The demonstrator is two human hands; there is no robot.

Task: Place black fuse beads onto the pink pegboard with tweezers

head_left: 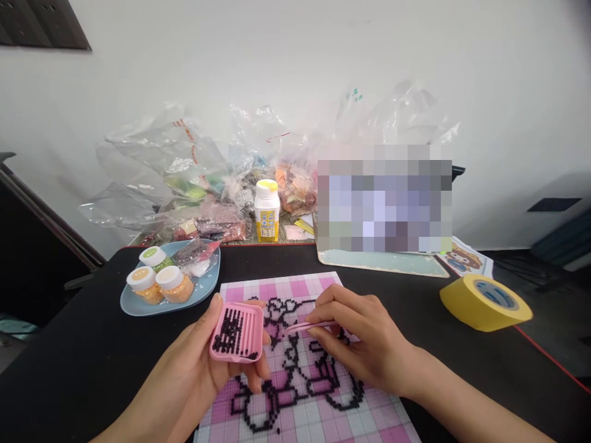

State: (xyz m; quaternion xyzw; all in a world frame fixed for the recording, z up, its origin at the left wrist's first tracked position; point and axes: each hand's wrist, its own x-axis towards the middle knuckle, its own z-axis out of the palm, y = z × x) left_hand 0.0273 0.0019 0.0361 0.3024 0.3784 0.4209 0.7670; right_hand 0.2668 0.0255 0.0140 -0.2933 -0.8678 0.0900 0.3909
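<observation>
My left hand [203, 351] is wrapped round a small pink ridged tray [253, 329], tilted toward me, with black beads [228, 332] lined up in its grooves. Pink tweezers [302, 326] are pinched in my right hand [364, 338], their tips pointing left over the board and close to the tray. Beneath both hands lies a pink, white and pale blue checked pegboard [369, 424]. Black beads form an outlined figure [263, 424] across it, partly covered by my hands. Whether the tweezer tips hold a bead is too small to tell.
A blue plate [133, 307] with lidded jars [173, 286] and a bead bag stands left. Behind are a white-and-yellow bottle [266, 212] and plastic bags [184, 160]. Yellow tape [466, 304] and a printed picture [466, 258] lie right. A pixelated patch hides something behind the board.
</observation>
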